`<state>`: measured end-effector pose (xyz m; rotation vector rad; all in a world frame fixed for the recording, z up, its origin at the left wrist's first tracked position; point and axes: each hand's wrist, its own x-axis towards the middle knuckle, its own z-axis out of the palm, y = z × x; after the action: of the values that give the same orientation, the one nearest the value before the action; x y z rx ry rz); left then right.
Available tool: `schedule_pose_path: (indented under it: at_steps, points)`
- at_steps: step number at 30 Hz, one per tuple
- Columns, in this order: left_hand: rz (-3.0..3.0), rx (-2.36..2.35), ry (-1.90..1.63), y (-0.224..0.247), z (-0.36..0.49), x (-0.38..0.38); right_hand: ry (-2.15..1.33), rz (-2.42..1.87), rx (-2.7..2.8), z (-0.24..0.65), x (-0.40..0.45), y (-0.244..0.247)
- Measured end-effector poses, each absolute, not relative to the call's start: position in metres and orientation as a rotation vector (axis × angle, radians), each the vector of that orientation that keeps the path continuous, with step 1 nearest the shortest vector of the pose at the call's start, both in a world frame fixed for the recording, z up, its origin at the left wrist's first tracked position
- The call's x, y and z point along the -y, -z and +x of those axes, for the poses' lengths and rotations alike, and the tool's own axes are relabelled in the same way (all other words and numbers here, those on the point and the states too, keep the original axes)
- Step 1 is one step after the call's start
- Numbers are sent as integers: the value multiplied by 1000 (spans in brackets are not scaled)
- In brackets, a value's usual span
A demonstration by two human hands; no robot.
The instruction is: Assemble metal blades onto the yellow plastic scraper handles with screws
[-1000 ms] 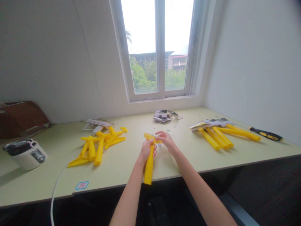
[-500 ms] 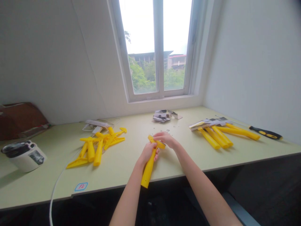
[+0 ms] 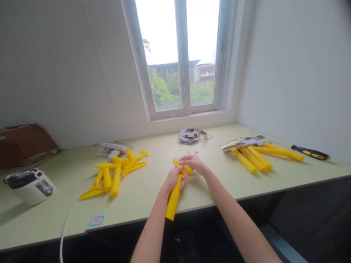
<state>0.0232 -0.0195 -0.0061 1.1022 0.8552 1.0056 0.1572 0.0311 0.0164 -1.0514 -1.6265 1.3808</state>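
head view: the left hand [image 3: 173,179] is closed around the shaft of a yellow plastic t-shaped piece [image 3: 172,204], held just over the front edge of the desk [image 3: 219,193], while the right hand [image 3: 195,164] curls over its crosspiece. small metal bits [image 3: 194,152] lie scattered just behind the hands, near paper packets [image 3: 188,136] under the window. the work looks part done: a neat row of yellow pieces [image 3: 255,160] sits toward the right, and a looser yellow heap [image 3: 115,175] waits on the left. a screwdriver [image 3: 309,154] lies beyond the row. a white lidded pot [image 3: 31,188] stands near the left edge, its contents hidden.
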Motion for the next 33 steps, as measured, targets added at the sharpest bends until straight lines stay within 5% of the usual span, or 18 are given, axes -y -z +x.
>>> schedule_pose_path:
  at_steps: [19,26,33]
  points:
    - [1060,-927,-1072,7,23,16,-1235,-1087,1724,151,-27,-11]
    - [952,-1027,-1161,6,23,13,-400,-1524,1516,195,-55,-5]
    - [991,-1009,-1117,8,23,13,-288,-1727,1697,243,-65,13]
